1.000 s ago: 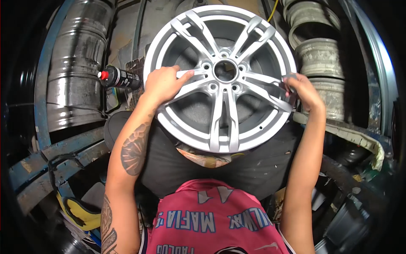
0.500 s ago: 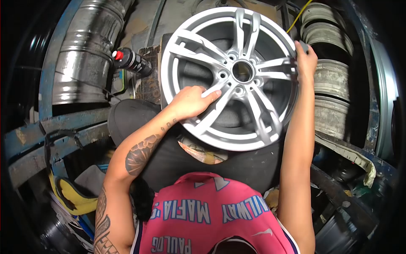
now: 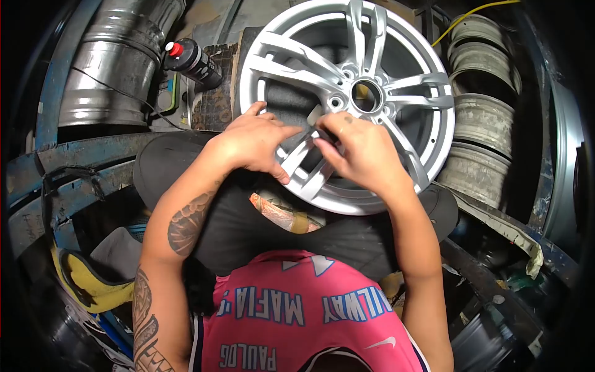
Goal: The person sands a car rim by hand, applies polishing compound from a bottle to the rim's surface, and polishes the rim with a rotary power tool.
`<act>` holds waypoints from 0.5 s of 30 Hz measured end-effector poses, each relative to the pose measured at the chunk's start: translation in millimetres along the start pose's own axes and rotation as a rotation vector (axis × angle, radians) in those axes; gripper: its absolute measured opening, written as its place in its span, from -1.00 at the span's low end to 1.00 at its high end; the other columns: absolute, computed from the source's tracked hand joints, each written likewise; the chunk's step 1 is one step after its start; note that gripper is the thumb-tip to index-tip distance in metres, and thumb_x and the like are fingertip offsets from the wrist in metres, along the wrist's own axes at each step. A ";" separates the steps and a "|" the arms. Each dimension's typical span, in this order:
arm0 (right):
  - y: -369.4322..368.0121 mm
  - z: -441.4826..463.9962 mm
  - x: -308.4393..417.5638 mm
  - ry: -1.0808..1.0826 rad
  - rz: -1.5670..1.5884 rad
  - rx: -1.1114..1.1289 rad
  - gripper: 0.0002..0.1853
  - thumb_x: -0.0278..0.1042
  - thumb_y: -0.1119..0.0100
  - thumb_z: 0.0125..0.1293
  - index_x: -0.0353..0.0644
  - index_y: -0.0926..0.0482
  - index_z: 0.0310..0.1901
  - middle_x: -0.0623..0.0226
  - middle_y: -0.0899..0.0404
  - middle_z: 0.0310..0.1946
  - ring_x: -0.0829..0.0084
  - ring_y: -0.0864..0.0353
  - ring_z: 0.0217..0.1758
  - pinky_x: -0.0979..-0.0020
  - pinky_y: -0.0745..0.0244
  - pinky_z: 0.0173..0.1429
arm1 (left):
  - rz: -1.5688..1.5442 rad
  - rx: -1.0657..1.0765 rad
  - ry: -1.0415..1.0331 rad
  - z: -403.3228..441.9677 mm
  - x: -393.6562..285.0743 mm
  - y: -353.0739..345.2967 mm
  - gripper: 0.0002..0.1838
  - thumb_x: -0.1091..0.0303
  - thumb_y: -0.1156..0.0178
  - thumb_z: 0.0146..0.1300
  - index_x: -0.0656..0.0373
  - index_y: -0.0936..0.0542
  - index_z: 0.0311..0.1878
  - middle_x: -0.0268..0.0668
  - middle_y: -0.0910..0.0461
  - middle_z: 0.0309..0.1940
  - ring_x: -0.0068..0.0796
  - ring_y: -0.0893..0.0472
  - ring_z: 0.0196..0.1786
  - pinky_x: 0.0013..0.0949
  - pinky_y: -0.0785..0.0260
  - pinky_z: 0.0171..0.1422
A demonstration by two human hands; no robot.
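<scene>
A silver alloy wheel rim [image 3: 431, 149] with paired spokes leans face up over my lap. My left hand [image 3: 251, 139] lies across its lower left edge, fingers spread, thumb on the rim's outer lip and index finger reaching toward a spoke. My right hand [image 3: 365, 152] is bent over a lower spoke near the hub, closed on a small grey pad [image 3: 315, 116]. Most of that pad is hidden under the fingers, so its exact kind is unclear. The two hands are close together but apart.
A black bottle with a red cap [image 3: 192, 62] stands left of the wheel rim. Bare metal wheel barrels [image 3: 108, 74] lie at far left, and dull ones [image 3: 483, 124] are stacked at right. Blue metal frames [image 3: 93, 161] flank my legs. A yellow cable [image 3: 477, 9] runs at top right.
My right hand has moved from the wheel rim's right edge to a lower spoke, with the pad. My left hand has shifted left from the spoke to the outer edge, fingers now spread.
</scene>
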State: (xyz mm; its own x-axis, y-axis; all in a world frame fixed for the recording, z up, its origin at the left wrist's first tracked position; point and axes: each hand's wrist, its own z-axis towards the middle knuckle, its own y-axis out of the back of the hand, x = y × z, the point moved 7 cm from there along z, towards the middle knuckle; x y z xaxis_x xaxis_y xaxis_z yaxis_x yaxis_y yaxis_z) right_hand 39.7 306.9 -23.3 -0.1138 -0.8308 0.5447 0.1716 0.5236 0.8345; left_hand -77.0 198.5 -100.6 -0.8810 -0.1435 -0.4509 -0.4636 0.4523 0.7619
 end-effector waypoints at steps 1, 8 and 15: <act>-7.0 -1.5 6.7 0.017 -0.017 0.019 -0.77 -0.26 -0.40 0.39 -0.10 -0.62 -0.01 0.15 -0.71 -0.27 0.01 -0.77 -0.27 0.05 -0.66 -0.20 | -0.011 0.015 0.003 0.9 -2.2 2.5 0.19 -0.26 -0.67 -0.12 0.18 -0.50 0.56 -0.02 -0.72 0.28 -0.02 -0.59 0.47 0.18 0.00 0.78; -35.2 -39.1 44.1 -0.042 0.009 0.039 -0.76 -0.25 -0.39 0.43 -0.04 -0.78 0.07 0.25 -0.68 -0.49 0.11 -0.72 -0.45 0.11 -0.62 -0.27 | -0.173 -0.080 -0.090 11.3 11.2 20.1 0.02 0.03 -0.69 -0.03 0.12 -0.52 0.53 0.00 -0.68 0.33 0.06 -0.63 0.41 0.07 -0.34 0.62; -77.7 -63.1 65.0 -0.053 -0.200 0.107 -0.52 -0.44 -0.48 0.19 -0.04 -0.79 0.20 0.41 -0.61 -0.50 0.31 -0.65 -0.47 0.27 -0.47 -0.28 | -0.078 -0.425 0.017 20.0 24.8 53.2 -0.44 0.22 -0.49 0.30 0.14 -0.64 0.34 -0.04 -0.76 0.12 0.09 -0.73 0.19 0.03 -0.57 0.32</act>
State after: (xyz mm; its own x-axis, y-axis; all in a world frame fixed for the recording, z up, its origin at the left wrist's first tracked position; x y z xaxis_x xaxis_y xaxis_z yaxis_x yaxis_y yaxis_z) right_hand 80.7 200.3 -58.0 -0.1870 -0.9103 0.3693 0.0364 0.3692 0.9286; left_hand -121.6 236.6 -80.5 -0.8417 -0.1786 -0.5095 -0.5233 0.0374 0.8514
